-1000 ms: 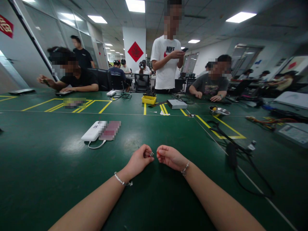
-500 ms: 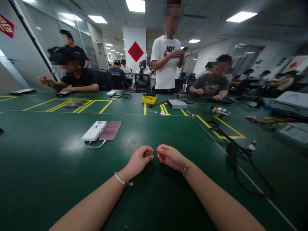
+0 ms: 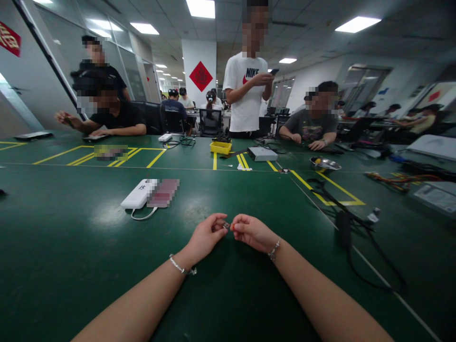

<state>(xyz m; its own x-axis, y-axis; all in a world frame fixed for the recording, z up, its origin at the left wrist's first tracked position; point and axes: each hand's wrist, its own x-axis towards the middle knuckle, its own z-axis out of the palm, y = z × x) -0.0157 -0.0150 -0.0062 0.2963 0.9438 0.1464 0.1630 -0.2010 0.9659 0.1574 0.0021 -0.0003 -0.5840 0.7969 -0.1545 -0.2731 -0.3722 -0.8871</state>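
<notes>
My left hand (image 3: 206, 235) and my right hand (image 3: 250, 231) rest on the green table (image 3: 71, 247) with their fingertips touching. Both are closed in a pinch. Between them sits a tiny metal part (image 3: 226, 224), pinched by the left fingers. A small orange-red bit shows at the right fingertips, too small to name. Each wrist carries a thin bracelet.
A white power bank (image 3: 137, 194) with a cable lies ahead on the left. Black cables (image 3: 351, 228) trail along the right. Farther off are a yellow tray (image 3: 220, 147), a grey box (image 3: 262, 153) and a metal bowl (image 3: 324, 164). Several people sit or stand beyond the table.
My hands have closed the small gap between them; the fingertips now meet at the tiny part. A person at the back left has walked further left.
</notes>
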